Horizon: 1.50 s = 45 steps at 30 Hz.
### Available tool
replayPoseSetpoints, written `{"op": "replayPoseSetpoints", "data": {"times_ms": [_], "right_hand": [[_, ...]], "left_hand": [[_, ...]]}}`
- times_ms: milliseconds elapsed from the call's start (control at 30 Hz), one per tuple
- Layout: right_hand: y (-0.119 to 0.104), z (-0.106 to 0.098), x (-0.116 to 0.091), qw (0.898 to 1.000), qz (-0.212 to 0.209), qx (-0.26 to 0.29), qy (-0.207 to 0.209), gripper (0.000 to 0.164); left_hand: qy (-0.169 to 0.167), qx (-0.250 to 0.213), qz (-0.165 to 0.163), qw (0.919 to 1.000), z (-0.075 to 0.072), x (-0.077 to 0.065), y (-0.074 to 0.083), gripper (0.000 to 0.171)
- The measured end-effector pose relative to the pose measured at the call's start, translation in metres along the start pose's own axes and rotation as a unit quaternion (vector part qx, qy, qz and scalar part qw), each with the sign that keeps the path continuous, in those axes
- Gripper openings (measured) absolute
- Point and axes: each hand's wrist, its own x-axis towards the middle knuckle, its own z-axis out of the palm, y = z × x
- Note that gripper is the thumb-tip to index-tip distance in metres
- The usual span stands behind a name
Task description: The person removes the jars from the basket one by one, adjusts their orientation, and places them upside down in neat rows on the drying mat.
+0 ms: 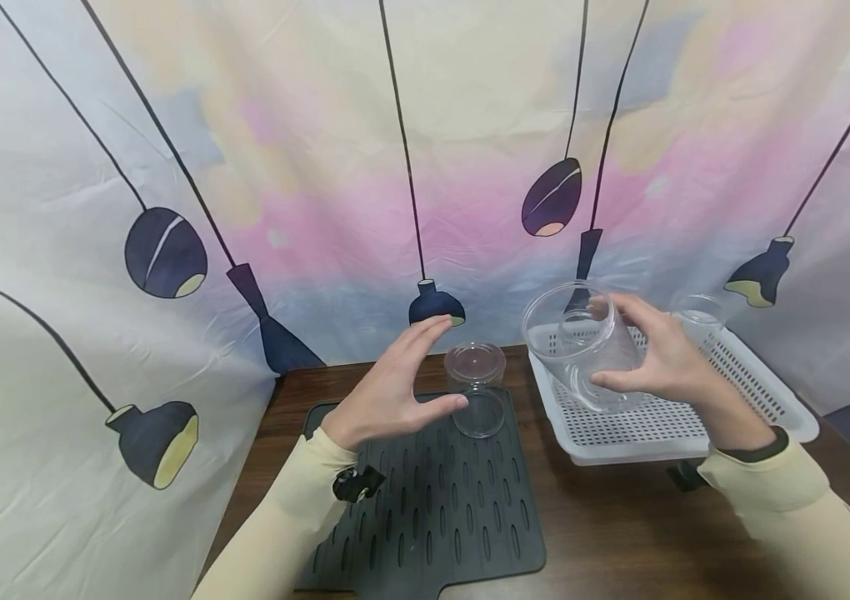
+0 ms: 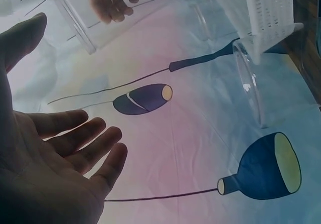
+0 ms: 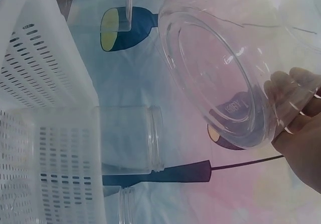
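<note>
Backdrop [image 1: 320,125]: here it is, a huge cloth filling the far side, dark painted lamps [image 1: 166,254] hung over pink, blue and cream
Wooden table [image 1: 605,533]: dark brown, running up to the foot of that cloth
Dark mat [image 1: 425,517]: slotted, lying flat on the left
White basket [image 1: 642,455]: perforated, over on the right, clear jars [image 3: 130,138] at its far side
Big clear container [image 1: 578,350]: up in the air over the basket's left part, tilted, long axis slanting, mouth to the far left, base to the near right
Right hand [image 1: 661,358]: it has the container, thumb near, fingers on the far side
Left hand [image 1: 395,383]: holding nothing, thumb and fingers spread wide, the gap facing right; the container lies right of those fingertips, well apart, the right hand much nearer
Lone jar [image 1: 477,392]: clear, upright at the mat's far end, between left hand and basket
Moulded mark [image 3: 236,106]: lettering on the container's base, too faint to read
</note>
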Motion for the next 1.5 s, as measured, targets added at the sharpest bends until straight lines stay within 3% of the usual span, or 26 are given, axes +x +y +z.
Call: {"op": "replayPoseSetpoints", "data": {"times_ms": [467, 1033, 1500], "right_hand": [[-0.003, 0.005, 0.004, 1.0, -0.002, -0.015, -0.011, 0.094], [-0.011, 0.016, 0.012, 0.999, -0.028, -0.018, -0.028, 0.093], [-0.016, 0.03, 0.014, 0.998, -0.028, -0.02, -0.054, 0.096]], "left_hand": [[-0.014, 0.002, 0.016, 0.9998, 0.002, 0.017, 0.011, 0.089], [-0.04, -0.04, -0.01, 0.9983, 0.016, 0.032, 0.022, 0.097], [-0.053, -0.051, -0.008, 0.9973, 0.023, 0.041, 0.025, 0.099]]}}
